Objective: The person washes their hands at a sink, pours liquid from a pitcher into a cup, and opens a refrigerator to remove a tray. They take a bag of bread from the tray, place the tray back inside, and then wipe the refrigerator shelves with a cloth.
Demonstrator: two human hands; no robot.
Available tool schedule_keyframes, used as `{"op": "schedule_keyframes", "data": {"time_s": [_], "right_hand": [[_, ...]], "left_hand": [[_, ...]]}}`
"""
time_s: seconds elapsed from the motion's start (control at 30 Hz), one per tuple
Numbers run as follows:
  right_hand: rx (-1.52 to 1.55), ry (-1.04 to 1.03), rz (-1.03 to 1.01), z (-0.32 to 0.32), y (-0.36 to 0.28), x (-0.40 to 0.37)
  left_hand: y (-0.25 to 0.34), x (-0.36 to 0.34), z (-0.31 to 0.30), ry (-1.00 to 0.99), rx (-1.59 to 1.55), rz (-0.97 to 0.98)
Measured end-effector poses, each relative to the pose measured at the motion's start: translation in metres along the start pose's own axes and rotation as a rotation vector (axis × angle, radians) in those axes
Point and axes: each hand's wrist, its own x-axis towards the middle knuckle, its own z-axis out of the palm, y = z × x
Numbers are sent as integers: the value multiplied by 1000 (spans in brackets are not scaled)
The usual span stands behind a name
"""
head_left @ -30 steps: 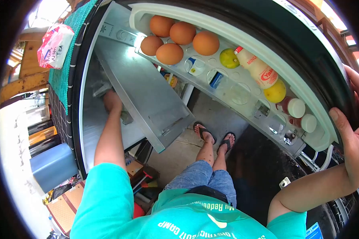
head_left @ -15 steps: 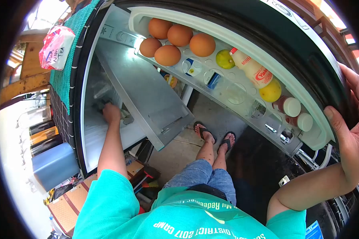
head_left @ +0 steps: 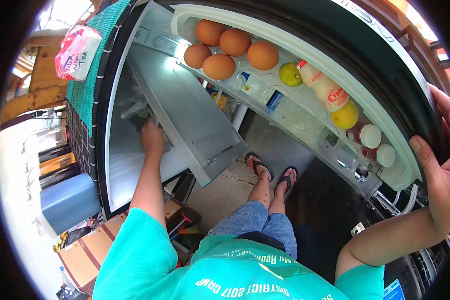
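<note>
My left hand [head_left: 152, 136] reaches into the refrigerator compartment [head_left: 127, 165], its fingers closed on or against a crumpled clear plastic bag [head_left: 135, 109]; the fingertips are partly hidden. A grey flap door [head_left: 185, 107] hangs open beside my forearm. My right hand [head_left: 437, 145] holds the outer edge of the black refrigerator door [head_left: 335, 35], thumb on the inner side. Along the door's shelf are several brown eggs [head_left: 219, 66], a green citrus fruit [head_left: 290, 74], a Yakult bottle [head_left: 326, 87], a yellow fruit [head_left: 344, 115] and two white-capped jars [head_left: 370, 136].
A pink and white packet [head_left: 78, 52] lies on the teal cloth [head_left: 107, 45] atop the refrigerator. A blue container [head_left: 70, 204] stands at the left. My feet in black flip-flops are on the floor [head_left: 225, 175] below the door.
My left hand has moved slightly up and to the right inside the compartment, and the plastic bag has shifted with it. The view has shifted a little. My right hand keeps its hold.
</note>
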Motion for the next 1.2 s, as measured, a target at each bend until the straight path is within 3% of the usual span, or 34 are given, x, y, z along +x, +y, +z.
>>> {"op": "schedule_keyframes", "data": {"time_s": [0.07, 0.13, 0.17, 0.23, 0.37, 0.47, 0.57, 0.73, 0.87, 0.9, 1.0, 1.1, 1.2], "right_hand": [[16, 13, 21, 0, -5, 0], [-23, 1, 99, 0, -15, 2], [-34, -5, 128, 0, -19, 1], [40, -5, 180, 1, -26, 2], [466, 66, 239, 8, -35, 2], [312, 34, 254, 11, -15, -8], [455, 21, 125, 11, -3, -8], [278, 29, 251, 15, -34, -3], [266, -6, 264, 9, -28, -7], [244, -1, 280, 9, -29, -8], [241, 24, 303, 11, -31, -8], [188, 0, 309, 7, -32, -7], [114, -23, 334, 6, -39, -6]], "left_hand": [[-12, -1, 0, -26, 170, 83], [-9, 8, -8, -82, 128, -247], [-11, 20, 3, -87, 133, -246], [-22, 55, 34, 92, 91, 62], [-76, 88, 37, -97, 20, -72], [-143, 128, 51, -118, -12, -121], [-97, 132, 39, -46, -7, -244], [-54, 101, 14, 72, 2, -263], [-33, 92, 3, -171, -133, -554], [-41, 86, 25, -66, -58, -401], [10, 29, 7, 59, -3, -188], [12, -8, -18, -94, 191, -294], [24, 2, -20, -27, 73, -302]]}}
